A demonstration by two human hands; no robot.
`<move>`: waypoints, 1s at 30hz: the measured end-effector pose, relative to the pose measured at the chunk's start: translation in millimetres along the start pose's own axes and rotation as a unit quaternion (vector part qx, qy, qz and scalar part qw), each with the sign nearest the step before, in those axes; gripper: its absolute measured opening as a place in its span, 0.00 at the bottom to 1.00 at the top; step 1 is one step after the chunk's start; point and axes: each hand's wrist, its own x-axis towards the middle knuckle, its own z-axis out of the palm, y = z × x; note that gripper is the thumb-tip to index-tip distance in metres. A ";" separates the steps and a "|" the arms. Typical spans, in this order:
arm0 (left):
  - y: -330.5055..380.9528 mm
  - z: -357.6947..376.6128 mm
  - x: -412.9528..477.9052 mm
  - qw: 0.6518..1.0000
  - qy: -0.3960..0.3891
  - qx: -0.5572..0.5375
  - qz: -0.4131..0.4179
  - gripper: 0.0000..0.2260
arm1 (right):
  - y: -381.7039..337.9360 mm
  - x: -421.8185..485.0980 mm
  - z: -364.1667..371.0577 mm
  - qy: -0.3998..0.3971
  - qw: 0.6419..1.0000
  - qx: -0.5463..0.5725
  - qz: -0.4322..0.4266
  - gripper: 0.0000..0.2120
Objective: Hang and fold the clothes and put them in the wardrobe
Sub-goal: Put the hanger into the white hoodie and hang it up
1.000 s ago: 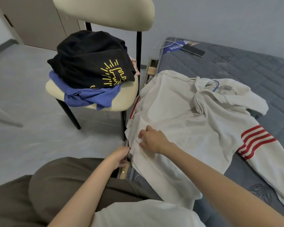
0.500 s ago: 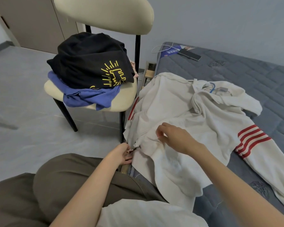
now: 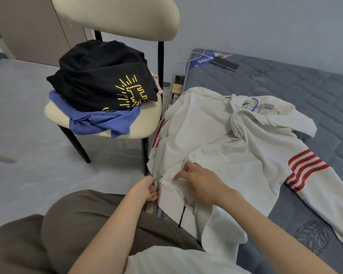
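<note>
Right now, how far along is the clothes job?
Early. Done: nothing visibly folded or hung. In hand: the white jacket lies spread on the mattress. The left hand grips its hem edge, and the right hand rests on its front by the zip. Left: the black top and blue garment are piled on the chair.

This is a bedroom in a home: a grey quilted mattress [image 3: 285, 91] fills 3 o'clock, with a phone [image 3: 225, 63] and a white charging cable [image 3: 188, 54] at 1 o'clock. A cream chair [image 3: 115, 14] at 11 o'clock carries heaped clothes [image 3: 99, 76], and beige doors [image 3: 28, 32] stand at 10 o'clock
</note>
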 end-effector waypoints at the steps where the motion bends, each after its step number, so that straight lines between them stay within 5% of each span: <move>1: 1.4 2.1 2.2 1.000 0.002 -0.006 0.002 0.07 | -0.9 1.4 2.6 -0.016 1.000 0.006 -0.008 0.24; 10: 11.2 1.0 26.6 0.996 0.038 -0.077 -0.022 0.10 | 11.8 20.8 5.1 -0.134 0.990 0.048 0.013 0.28; 12: 10.6 -0.7 31.3 0.996 0.043 -0.071 -0.033 0.08 | 13.7 29.2 6.6 -0.138 0.988 0.060 0.020 0.23; 17: 10.6 -11.0 56.0 0.996 0.038 -0.055 -0.055 0.20 | 15.0 48.4 7.1 -0.100 0.991 0.084 0.037 0.05; 23: 16.5 -16.1 62.0 0.956 0.024 -0.262 -0.127 0.09 | 15.9 59.1 12.7 -0.067 0.992 0.082 0.065 0.10; 30: 30.8 -45.8 53.3 0.923 0.018 -0.385 -0.006 0.07 | 16.4 63.7 11.4 -0.108 0.989 0.082 0.063 0.14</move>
